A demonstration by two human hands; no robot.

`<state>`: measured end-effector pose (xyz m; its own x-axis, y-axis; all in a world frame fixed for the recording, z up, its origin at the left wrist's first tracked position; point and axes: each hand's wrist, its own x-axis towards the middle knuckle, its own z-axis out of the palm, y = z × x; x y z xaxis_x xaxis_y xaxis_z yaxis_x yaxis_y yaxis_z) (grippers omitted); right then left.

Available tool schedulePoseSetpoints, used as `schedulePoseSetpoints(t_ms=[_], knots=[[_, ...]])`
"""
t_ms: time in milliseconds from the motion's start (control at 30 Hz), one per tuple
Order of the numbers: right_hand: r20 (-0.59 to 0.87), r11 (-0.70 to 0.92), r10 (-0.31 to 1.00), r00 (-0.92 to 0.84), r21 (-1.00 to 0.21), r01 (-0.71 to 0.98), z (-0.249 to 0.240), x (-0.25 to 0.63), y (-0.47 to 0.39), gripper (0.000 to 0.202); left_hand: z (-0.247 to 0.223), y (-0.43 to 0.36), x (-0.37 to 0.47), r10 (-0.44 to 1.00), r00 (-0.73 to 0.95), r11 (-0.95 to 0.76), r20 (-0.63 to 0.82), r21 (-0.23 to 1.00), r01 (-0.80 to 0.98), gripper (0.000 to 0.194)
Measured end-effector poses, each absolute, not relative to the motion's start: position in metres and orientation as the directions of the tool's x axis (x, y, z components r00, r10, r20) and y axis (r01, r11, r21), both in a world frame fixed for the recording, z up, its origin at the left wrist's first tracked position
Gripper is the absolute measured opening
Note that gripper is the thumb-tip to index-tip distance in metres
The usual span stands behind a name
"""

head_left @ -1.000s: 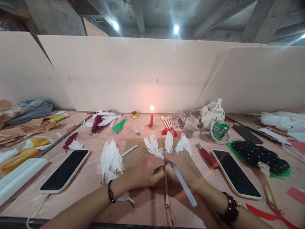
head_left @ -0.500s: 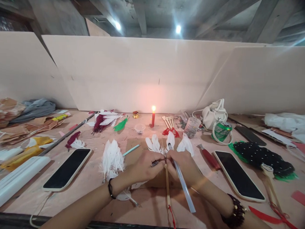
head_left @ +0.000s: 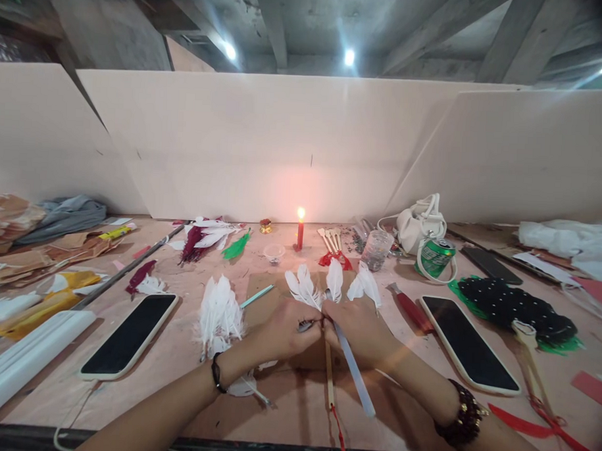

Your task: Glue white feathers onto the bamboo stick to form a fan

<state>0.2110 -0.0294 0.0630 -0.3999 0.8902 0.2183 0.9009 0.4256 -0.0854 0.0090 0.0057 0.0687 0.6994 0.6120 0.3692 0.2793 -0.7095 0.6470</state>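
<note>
My left hand (head_left: 290,327) and my right hand (head_left: 361,329) meet above a piece of brown cardboard (head_left: 262,286), fingers closed and thumbs nearly touching. A translucent glue stick (head_left: 354,369) slants through my right hand, its upper tip showing past the fingers. My left fingers pinch at the top of a slim wooden handle (head_left: 329,378), which ends in a red cord (head_left: 339,431); the exact grip is hidden. Just beyond the fingers stand white feathers (head_left: 334,279), two more groups flanking them. Left of my hand lies a bunch of white feathers (head_left: 221,315), beside a pale blue-green stick (head_left: 258,296).
A lit red candle (head_left: 300,235) stands behind my hands. Phones lie to the left (head_left: 132,338) and right (head_left: 469,343). A red-handled tool (head_left: 410,308), a green can (head_left: 435,256), a plastic cup (head_left: 378,249) and a black dotted feather fan (head_left: 518,312) are on the right.
The glue stick's lower end has swung slightly left and its upper tip has shifted among the fingers. My right hand has closed in against the left. The view has drifted slightly.
</note>
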Motion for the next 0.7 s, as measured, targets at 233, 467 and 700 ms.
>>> schedulePoseSetpoints(t_ms=[233,467,700], knots=[[0.129,0.322,0.946,-0.296,-0.311,0.894,0.070,0.202,-0.034,0.012,0.062,0.006,0.007,0.557,0.709,-0.796,0.432,0.520,0.309,0.030],[0.260,0.457,0.889,-0.377,-0.459,0.762,0.052,0.211,-0.023,0.018,0.065,0.006,0.007,0.560,0.720,-0.772,0.409,0.573,0.274,0.029],[0.359,0.517,0.855,-0.374,-0.542,0.662,0.047,0.220,-0.020,0.014,0.073,0.008,0.009,0.581,0.745,-0.685,0.328,0.691,0.229,0.030]])
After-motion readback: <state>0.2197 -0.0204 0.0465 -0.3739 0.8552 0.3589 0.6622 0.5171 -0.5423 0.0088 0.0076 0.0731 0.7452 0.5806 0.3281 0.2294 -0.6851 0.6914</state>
